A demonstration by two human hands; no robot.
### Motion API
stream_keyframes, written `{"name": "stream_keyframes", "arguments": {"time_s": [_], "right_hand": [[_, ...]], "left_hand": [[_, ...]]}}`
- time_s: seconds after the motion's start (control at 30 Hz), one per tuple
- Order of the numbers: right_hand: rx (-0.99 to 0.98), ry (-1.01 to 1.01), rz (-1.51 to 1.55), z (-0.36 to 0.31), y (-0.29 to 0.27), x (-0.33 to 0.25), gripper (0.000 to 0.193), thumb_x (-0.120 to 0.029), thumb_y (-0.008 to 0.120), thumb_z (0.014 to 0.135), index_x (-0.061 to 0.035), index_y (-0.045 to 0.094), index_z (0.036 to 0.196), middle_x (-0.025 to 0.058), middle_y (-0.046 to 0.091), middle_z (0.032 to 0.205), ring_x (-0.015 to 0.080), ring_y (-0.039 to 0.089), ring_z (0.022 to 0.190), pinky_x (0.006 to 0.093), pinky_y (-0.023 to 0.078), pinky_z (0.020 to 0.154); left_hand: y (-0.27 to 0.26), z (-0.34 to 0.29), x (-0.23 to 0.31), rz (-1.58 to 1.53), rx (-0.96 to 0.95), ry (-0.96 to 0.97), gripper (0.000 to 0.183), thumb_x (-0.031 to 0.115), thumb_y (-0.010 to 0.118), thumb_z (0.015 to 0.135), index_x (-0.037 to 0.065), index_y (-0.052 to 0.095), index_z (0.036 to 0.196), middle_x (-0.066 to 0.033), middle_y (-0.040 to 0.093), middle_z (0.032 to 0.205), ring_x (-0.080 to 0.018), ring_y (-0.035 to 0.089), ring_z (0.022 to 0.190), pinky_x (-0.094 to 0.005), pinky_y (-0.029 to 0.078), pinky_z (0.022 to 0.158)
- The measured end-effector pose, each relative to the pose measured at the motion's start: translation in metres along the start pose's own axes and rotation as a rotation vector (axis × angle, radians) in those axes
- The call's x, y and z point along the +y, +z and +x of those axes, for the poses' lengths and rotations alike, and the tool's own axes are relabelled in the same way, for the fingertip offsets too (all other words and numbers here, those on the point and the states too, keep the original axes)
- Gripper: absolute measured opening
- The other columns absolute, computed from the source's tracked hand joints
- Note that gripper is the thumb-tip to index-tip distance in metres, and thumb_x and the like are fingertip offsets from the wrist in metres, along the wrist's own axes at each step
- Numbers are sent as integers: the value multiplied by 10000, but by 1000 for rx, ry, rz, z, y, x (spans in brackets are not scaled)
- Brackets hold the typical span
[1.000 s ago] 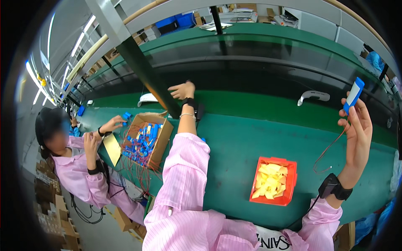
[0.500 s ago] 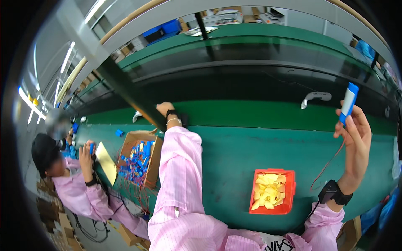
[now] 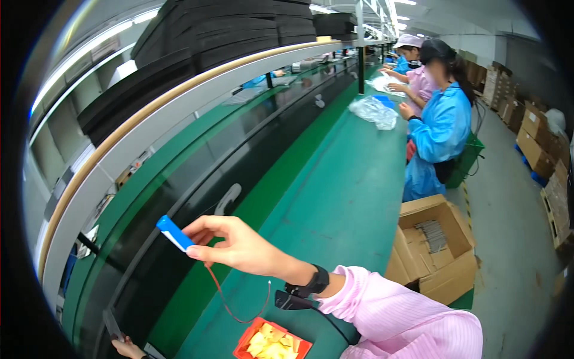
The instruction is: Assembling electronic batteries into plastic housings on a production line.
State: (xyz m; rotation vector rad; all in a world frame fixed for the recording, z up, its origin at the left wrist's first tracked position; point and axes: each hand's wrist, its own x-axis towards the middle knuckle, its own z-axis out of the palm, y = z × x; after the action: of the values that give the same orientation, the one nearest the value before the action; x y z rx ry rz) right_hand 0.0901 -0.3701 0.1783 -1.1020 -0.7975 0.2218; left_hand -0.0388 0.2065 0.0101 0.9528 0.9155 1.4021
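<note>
My right hand (image 3: 230,242) pinches a blue cylindrical battery (image 3: 174,234) with a white side between thumb and fingers, over the dark conveyor strip. A thin red lead (image 3: 222,297) hangs from the battery in a loop toward the table. At the lower left edge, my left hand (image 3: 127,347) is partly in view, its fingers closed at the end of a pale grey elongated piece (image 3: 112,325). Below my right forearm, a red tray (image 3: 243,345) holds crumpled yellow paper pieces (image 3: 270,342).
A curved white part (image 3: 228,198) lies on the conveyor (image 3: 197,206), with another farther along. Clear plastic bags (image 3: 373,112) rest on the green table (image 3: 335,185). Co-workers (image 3: 442,119) sit along its right side. An open cardboard box (image 3: 445,281) stands beside the table.
The view has swung to the right along the table. My right hand still holds the battery. My left hand now shows only at the lower left edge, with the pale piece at its fingers.
</note>
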Motion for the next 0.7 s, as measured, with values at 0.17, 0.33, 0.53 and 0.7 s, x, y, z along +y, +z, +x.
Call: {"name": "stream_keyframes", "arguments": {"time_s": [0.17,0.33,0.53,0.7], "right_hand": [[15,-18,-43,-8,6,3,278,-169,678,923,6,634,1134,56,646,966,121,593,909,276,548,731],[-74,11,-48,-9,22,3,341,-186,693,924,1,614,1198,62,642,1020,107,611,963,253,546,738],[-37,8,-38,-10,26,10,296,-159,684,911,7,626,1149,38,634,976,97,600,912,258,546,734],[-47,16,-56,-9,31,12,347,-172,706,908,6,616,1193,54,636,1021,108,605,950,253,546,756]], "left_hand": [[23,-100,12,-2,-212,-58,412,401,644,905,60,638,1136,-50,672,997,-136,676,826,-220,459,616],[27,-136,31,69,-297,-121,412,377,648,889,94,616,1186,-59,627,1078,-149,640,800,-228,468,697],[54,-174,29,260,-561,-64,286,261,542,930,59,658,1096,-49,635,794,-95,522,487,-182,400,429],[50,-161,10,501,-642,22,268,254,620,906,44,666,1066,-27,632,728,-57,472,455,-188,282,379]]}}
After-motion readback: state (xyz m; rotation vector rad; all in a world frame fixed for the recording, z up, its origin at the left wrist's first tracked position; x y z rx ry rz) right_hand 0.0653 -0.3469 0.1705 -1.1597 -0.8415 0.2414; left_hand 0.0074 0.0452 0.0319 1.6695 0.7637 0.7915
